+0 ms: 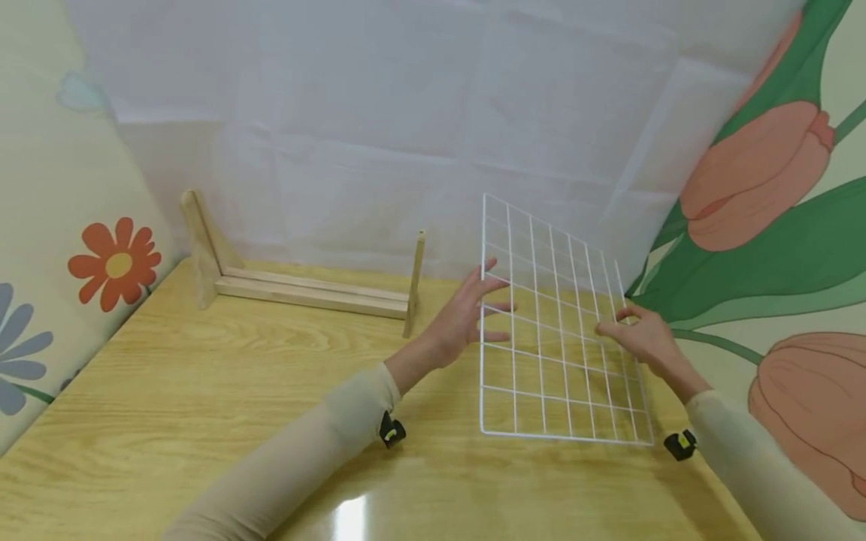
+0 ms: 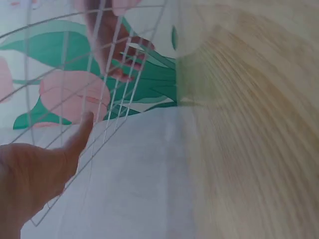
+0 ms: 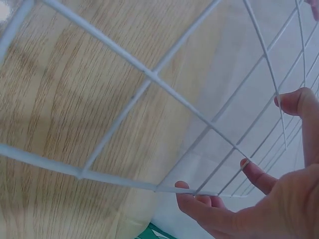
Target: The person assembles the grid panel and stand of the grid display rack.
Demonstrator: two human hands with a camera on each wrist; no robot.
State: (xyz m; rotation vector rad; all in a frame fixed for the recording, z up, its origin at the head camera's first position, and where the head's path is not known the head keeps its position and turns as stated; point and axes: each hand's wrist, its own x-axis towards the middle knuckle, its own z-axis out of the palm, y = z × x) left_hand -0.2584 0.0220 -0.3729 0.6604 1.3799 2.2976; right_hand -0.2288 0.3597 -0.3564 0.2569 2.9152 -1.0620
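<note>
A white wire grid panel (image 1: 561, 338) is held upright at a slant over the right half of the table. My right hand (image 1: 643, 334) grips its right edge, thumb on the near side; in the right wrist view the fingertips (image 3: 187, 196) of this right hand curl past the edge wire. At the panel's left edge my left hand (image 1: 467, 312) has its fingers spread, some overlapping the wires in the head view. From the left wrist, that hand's thumb (image 2: 79, 137) shows straight beside the mesh.
A wooden stand (image 1: 311, 293) with two uprights joined by a low double rail stands at the back left of the wood-grain table (image 1: 237, 398). White sheeting (image 1: 379, 128) hangs behind, and flower-printed walls (image 1: 764, 300) close in both sides.
</note>
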